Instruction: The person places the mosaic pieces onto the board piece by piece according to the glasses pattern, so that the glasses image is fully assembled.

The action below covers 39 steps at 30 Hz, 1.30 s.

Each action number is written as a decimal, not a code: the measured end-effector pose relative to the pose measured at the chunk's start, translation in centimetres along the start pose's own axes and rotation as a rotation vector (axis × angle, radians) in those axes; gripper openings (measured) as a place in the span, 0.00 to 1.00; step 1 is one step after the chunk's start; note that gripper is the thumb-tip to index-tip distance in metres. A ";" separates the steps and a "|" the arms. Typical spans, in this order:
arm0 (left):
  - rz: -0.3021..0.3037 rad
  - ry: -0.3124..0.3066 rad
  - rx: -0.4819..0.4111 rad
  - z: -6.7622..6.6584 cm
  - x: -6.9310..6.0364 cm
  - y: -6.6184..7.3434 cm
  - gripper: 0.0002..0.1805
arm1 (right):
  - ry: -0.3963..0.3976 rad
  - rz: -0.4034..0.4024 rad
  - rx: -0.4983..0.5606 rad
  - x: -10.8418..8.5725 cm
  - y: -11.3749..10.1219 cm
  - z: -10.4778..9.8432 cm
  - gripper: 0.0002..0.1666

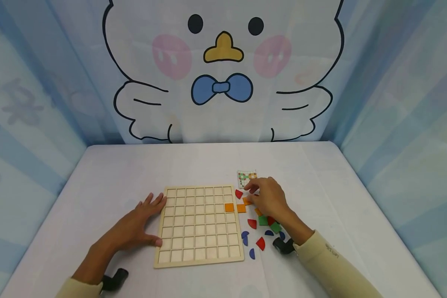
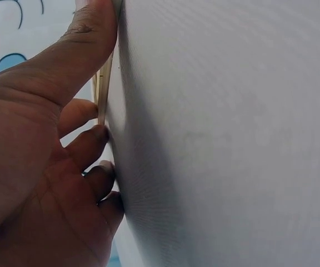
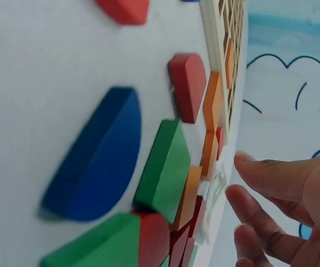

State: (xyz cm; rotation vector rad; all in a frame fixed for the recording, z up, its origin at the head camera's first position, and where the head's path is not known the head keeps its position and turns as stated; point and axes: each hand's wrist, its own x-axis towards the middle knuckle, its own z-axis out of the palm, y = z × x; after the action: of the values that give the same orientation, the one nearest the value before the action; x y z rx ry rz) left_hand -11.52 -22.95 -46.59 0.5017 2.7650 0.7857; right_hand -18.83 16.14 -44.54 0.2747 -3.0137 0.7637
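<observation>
A square wooden grid board (image 1: 188, 231) lies on the table, with one orange square (image 1: 229, 207) in a cell near its right side. My left hand (image 1: 135, 227) rests along the board's left edge, thumb and fingers spread and touching it. Past the opposite edge, my right hand (image 1: 270, 198) hovers over loose pieces, just below a small printed card (image 1: 243, 178) that it partly overlaps. Its thumb and fingertips stand apart in the right wrist view, with nothing between them. Closest below are an orange piece (image 1: 246, 201) and another orange square (image 1: 241, 208) against the board.
Red quarter-round pieces (image 1: 260, 243), blue half-round pieces (image 1: 252, 253) and green pieces (image 1: 263, 220) lie scattered right of the board. Some overlap, and the right forearm covers part of them. A patterned curtain (image 1: 223, 120) hangs behind the white table (image 1: 134, 169).
</observation>
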 end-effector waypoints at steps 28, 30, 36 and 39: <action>-0.010 -0.001 0.007 0.1 0.1 -0.1 0.71 | -0.054 0.009 0.012 0.8 -0.1 1.0 0.16; -0.009 -0.001 0.007 0.1 0.1 -0.1 0.70 | -0.052 0.009 0.047 0.6 0.2 0.9 0.17; -0.013 -0.006 0.006 0.1 0.1 0.0 0.70 | -0.074 0.018 0.125 0.0 0.2 0.8 0.08; -0.011 -0.003 0.007 0.1 0.1 -0.1 0.70 | -0.075 0.014 0.130 -0.2 -0.3 0.8 0.06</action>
State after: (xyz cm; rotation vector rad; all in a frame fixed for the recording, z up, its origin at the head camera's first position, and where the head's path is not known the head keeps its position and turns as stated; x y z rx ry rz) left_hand -11.57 -22.90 -46.74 0.4882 2.7657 0.7726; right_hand -18.57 15.56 -45.15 0.2916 -3.0431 0.9737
